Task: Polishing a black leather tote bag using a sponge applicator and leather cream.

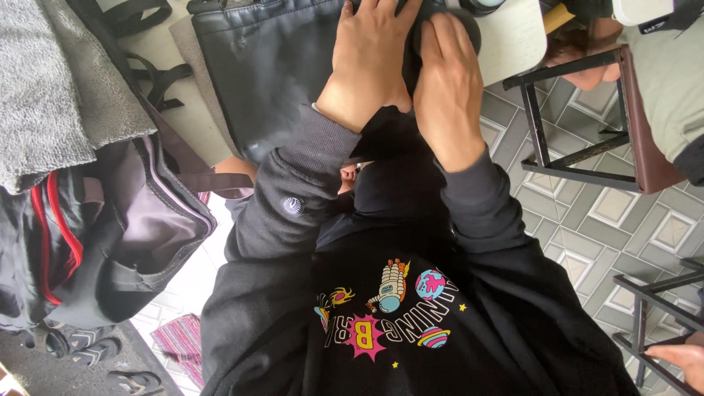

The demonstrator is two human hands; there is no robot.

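The open grey bag and black bag crowd the left, chairs block the right, leaving bare tiled floor between.

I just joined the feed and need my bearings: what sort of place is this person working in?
Probably an informal indoor room, a home or small eatery. The floor is patterned grey tile, dark metal-framed stools stand by a pale table, and sandals lie beside an open backpack. Both hands rest on a black leather bag.

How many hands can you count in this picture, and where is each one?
3. The wearer's left hand and right hand press side by side on the black bag at the top; another person's hand shows at the bottom right edge. Others may be hidden.
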